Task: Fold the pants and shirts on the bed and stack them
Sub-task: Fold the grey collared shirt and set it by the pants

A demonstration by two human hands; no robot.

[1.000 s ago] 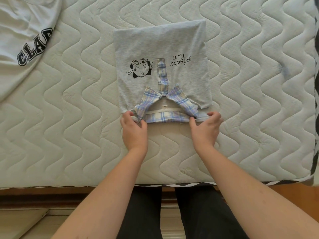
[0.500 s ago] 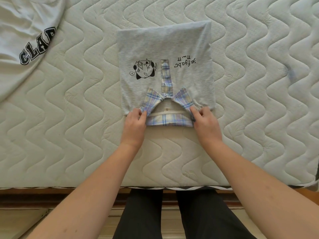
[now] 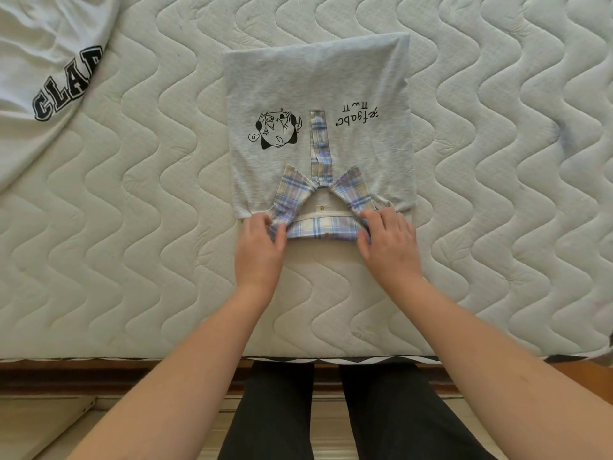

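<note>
Far left, top corner: white shirt (image 3: 36, 61) with black block lettering, unfolded, spread on the quilted mattress (image 3: 149, 210), partly out of frame. Well apart from the one I'm working.

Center: grey shirt (image 3: 318, 94) folded into a rectangle, flat on the mattress, collar end toward me. Cartoon print and script text read upside down from my view. Plaid collar (image 3: 320, 229) and plaid placket strip sit at the near edge; small size tag visible inside the neck.

My left hand (image 3: 260, 250) is at the left end of the collar, fingers curled over the plaid fabric and thumb against it, so it's gripping the collar there. Palm side rests on the mattress just below the shirt's near edge.

My right hand (image 3: 388, 247) mirrors it at the right end of the collar: fingers bent down onto the collar point, thumb tucked against the collar band, pinching it.

Both forearms come in from the bottom. Bed frame edge and my dark trousers (image 3: 318, 419) show below the mattress.
</note>
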